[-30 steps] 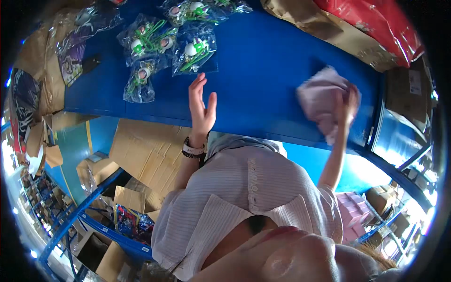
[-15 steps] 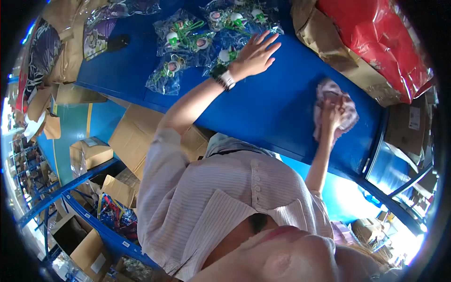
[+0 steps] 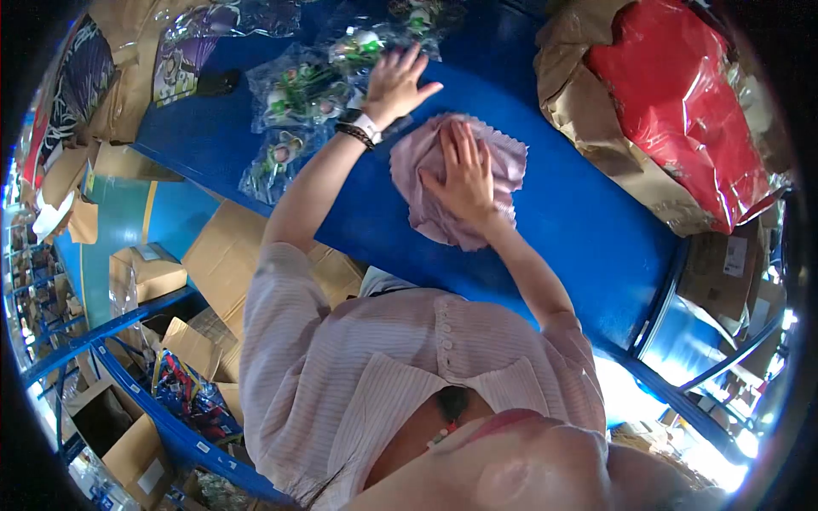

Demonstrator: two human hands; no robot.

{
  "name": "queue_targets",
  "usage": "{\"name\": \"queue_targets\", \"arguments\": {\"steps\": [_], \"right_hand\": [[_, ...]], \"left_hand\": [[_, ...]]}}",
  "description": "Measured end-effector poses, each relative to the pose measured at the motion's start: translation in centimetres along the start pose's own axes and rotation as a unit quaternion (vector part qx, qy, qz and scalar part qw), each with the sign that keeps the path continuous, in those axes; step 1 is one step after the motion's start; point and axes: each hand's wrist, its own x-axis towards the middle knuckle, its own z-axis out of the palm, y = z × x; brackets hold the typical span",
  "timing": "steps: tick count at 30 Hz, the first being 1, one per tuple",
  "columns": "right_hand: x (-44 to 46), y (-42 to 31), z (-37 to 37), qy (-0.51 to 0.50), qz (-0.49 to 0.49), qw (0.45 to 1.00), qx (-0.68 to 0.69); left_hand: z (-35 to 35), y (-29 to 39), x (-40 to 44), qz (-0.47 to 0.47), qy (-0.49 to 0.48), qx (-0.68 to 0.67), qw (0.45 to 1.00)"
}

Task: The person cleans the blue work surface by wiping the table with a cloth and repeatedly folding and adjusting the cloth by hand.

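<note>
A pink cloth (image 3: 507,157) with a zigzag edge lies spread on the blue tabletop (image 3: 588,247). My right hand (image 3: 467,180) rests flat on top of the cloth, fingers stretched out. To its left, my left hand (image 3: 394,88) is open, fingers spread, at the edge of several clear plastic bags (image 3: 294,89) holding small green and white items. Whether its palm presses on the bags cannot be made out. A pale watch (image 3: 367,127) and dark bracelet are on my left wrist.
Crumpled brown paper with a red plastic-wrapped bundle (image 3: 682,102) stands on the table's right. Purple printed packages (image 3: 181,72) and a black object (image 3: 217,83) sit at the left. Cardboard boxes (image 3: 230,247) and a blue rack rail (image 3: 111,336) are below left.
My right hand has swept the cloth leftward from the table's right side, and the cloth is now spread wider under it. My left hand and the bags beside it have shifted left.
</note>
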Motion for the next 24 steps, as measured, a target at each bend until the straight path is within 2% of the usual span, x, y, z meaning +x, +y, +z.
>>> {"name": "queue_targets", "arguments": {"steps": [2, 3, 5, 6, 7, 8, 10, 11, 15, 17, 20, 21, 22, 23, 24], "right_hand": [[2.7, 2.6, 0.4, -0.033, 0.066, 0.996, 0.04], [4.4, 4.2, 1.4, 0.03, 0.051, 0.998, -0.006], [7.7, 8.4, 3.7, 0.029, 0.088, 0.995, -0.04], [9.1, 11.0, 5.6, 0.064, 0.101, 0.992, -0.041], [10.8, 13.1, 6.8, 0.099, 0.114, 0.988, -0.042], [13.0, 14.1, 6.5, 0.065, 0.163, 0.984, -0.031], [16.7, 15.7, 7.8, 0.141, 0.215, 0.966, -0.04], [17.4, 15.7, 7.0, 0.144, 0.217, 0.965, -0.043], [22.2, 14.4, 0.5, -0.086, 0.166, 0.964, -0.188], [24.5, 15.6, 1.8, -0.042, 0.15, 0.973, -0.168], [28.2, 18.6, 8.8, 0.057, 0.118, 0.987, -0.089], [29.2, 21.9, 14.4, 0.145, 0.066, 0.979, -0.129], [29.4, 24.7, 18.7, 0.227, 0.014, 0.959, -0.168], [28.3, 22.1, 15.4, 0.223, 0.015, 0.96, -0.168], [24.2, 18.1, 12.8, 0.103, 0.052, 0.987, -0.113]], "left_hand": [[0.4, -1.9, -0.6, -0.006, 0.001, 0.001, 1.0], [0.3, -3.0, -0.9, -0.008, 0.006, 0.001, 1.0], [0.2, -4.7, -0.7, -0.01, 0.019, 0.006, 1.0], [-0.1, -5.0, -0.5, -0.01, 0.022, 0.011, 1.0], [-0.5, -5.1, -0.4, -0.026, 0.001, 0.006, 1.0], [-0.9, -5.1, -0.4, -0.042, -0.02, -0.002, 0.999], [-1.4, -4.9, -0.3, -0.072, -0.064, -0.021, 0.995], [-1.6, -4.5, 0.0, -0.068, -0.062, -0.022, 0.996], [-2.2, -2.5, 1.4, -0.065, -0.046, -0.032, 0.996], [-1.5, -2.7, 2.6, -0.042, 0.002, -0.022, 0.999], [0.4, -3.2, 2.8, 0.035, 0.108, 0.0, 0.994], [0.4, -3.2, 2.8, 0.035, 0.106, -0.003, 0.994], [0.2, -3.0, 2.7, -0.001, 0.061, -0.002, 0.998], [-0.1, -3.1, 2.7, -0.036, 0.015, 0.0, 0.999], [-0.5, -3.4, 3.0, -0.07, -0.027, 0.005, 0.997]]}}
